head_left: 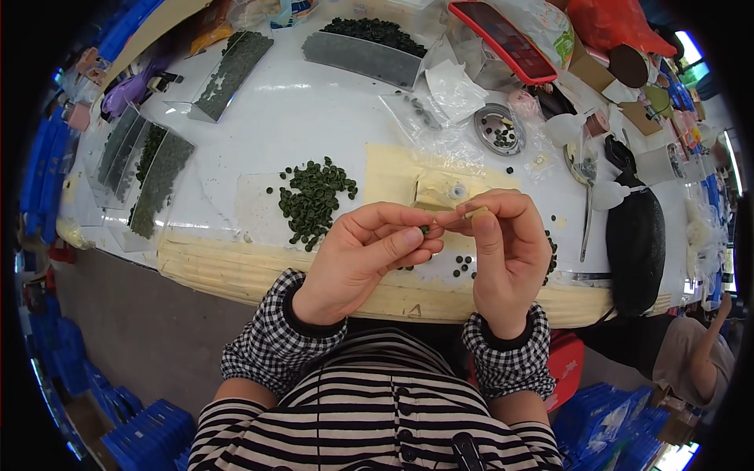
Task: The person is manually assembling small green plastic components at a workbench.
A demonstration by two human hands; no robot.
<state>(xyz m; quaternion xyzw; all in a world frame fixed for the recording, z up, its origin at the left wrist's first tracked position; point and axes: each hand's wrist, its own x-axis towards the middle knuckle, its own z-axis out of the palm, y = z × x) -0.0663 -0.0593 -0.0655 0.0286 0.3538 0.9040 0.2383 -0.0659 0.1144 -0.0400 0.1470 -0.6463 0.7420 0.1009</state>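
Note:
My two hands meet over the near middle of the table. My left hand (pixel 365 255) is closed, with a small dark green disc (pixel 425 229) pinched between thumb and fingers. Beside it, my right hand (pixel 512 255) is closed on a small pale-yellow piece (pixel 475 213), mostly covered by its thumb and forefinger. Just beyond them stands a yellow-wrapped block (pixel 432 191) with a pale round fitting (pixel 456 191) on top. To the left of my hands lies a loose pile of green discs (pixel 314 196). Several dark discs (pixel 463 265) are scattered below my fingers.
Clear trays of dark discs stand at the back (pixel 365 55), back left (pixel 232 74) and left (pixel 161 180). A red-cased phone (pixel 506 43) leans at the back right. A round metal dish (pixel 498 129) and a black pouch (pixel 636 247) lie right. Padding (pixel 236 271) lines the near edge.

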